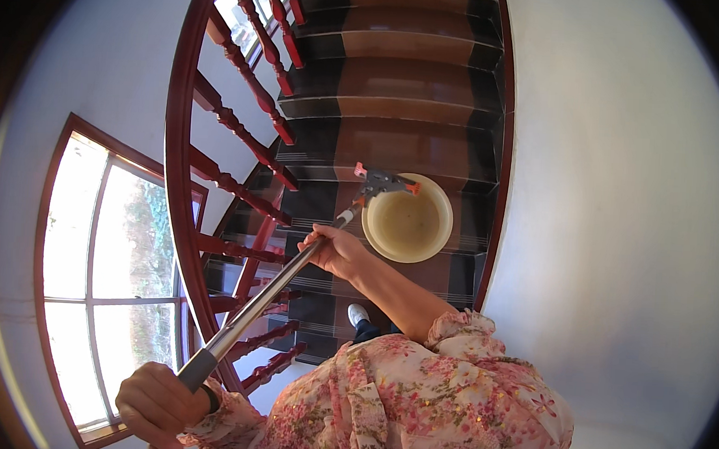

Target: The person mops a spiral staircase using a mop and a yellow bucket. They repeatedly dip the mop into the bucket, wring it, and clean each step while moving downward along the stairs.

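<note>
A long metal mop pole (264, 296) runs diagonally up from the lower left. My left hand (158, 406) is closed round its grey grip at the near end. Further along, my right hand (331, 248) holds the shaft below a white collar. At the far end is a grey mop head (381, 182) with orange-red clips, and no cloth or pad can be made out on it. It hangs partly over the rim of a cream plastic bucket (440, 229), which stands on a stair tread and holds murky liquid.
A dark red wooden handrail (179, 111) with turned balusters (236, 126) borders the left side. Brown and black tiled stairs (406, 80) rise beyond the bucket. A white wall (612, 177) stands at right, a window (130, 231) at left. A white shoe (358, 313) shows below.
</note>
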Demonstrator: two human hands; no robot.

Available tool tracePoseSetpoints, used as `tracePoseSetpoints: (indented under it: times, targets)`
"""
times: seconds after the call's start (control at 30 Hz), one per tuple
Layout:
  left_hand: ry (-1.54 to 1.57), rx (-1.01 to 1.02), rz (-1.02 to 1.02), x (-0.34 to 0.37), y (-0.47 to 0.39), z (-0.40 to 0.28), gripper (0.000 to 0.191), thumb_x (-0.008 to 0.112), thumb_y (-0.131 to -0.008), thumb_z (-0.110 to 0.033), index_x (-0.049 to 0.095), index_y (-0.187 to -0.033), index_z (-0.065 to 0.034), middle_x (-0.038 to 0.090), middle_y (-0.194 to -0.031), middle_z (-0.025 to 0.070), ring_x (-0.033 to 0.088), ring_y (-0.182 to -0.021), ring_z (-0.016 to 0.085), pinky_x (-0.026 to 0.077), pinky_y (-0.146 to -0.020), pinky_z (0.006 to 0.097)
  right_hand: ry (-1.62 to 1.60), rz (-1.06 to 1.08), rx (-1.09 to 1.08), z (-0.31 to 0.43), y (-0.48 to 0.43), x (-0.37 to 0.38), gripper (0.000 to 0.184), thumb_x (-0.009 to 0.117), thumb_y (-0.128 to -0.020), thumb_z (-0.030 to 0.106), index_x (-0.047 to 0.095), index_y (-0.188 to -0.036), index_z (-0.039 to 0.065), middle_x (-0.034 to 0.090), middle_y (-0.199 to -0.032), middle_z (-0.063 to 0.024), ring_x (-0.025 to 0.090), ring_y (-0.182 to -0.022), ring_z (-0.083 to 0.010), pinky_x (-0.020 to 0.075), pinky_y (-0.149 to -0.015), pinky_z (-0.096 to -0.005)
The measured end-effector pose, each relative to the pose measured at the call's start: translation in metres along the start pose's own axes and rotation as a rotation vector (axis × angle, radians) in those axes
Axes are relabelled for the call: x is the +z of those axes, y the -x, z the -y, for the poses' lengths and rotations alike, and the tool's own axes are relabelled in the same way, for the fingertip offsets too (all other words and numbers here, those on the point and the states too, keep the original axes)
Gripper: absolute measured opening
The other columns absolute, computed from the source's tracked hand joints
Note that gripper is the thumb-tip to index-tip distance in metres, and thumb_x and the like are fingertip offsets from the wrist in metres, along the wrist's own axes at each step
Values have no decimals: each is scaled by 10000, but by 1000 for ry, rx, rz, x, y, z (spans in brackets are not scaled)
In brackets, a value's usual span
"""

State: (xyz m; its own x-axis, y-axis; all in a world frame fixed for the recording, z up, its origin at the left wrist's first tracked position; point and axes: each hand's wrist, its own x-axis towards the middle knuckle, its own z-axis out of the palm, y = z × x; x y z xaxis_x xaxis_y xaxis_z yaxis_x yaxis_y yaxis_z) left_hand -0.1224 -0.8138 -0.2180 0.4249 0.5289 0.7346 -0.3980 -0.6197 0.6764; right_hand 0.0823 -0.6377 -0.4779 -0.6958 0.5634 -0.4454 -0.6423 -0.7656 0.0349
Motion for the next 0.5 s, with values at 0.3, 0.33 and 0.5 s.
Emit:
tracePoseSetpoints:
  times: [0.3,0.33,0.5]
  targets:
    - [-3,-105,102,47,-16,79,71,663,-740,-65,669,-697,-9,529,-497,46,492,-422,179,417,-447,319,-91,-17,-244,82,40,-59,163,507,-876,62,505,-716,28,550,-640,-88,559,-627,-214,506,-683,-370]
    - [-45,-144,56,54,-12,92,47,665,-706,-46,680,-712,-1,531,-507,57,486,-434,192,417,-485,333,-108,-48,-272,97,39,-72,176,501,-873,58,499,-698,32,534,-634,-66,549,-619,-190,499,-658,-335]
    - [-43,-248,-142,67,2,138,155,663,-608,9,694,-759,3,572,-579,75,539,-551,211,435,-637,386,-204,-10,-253,141,20,-128,166,503,-880,56,491,-715,39,533,-630,-44,544,-594,-166,500,-641,-315]
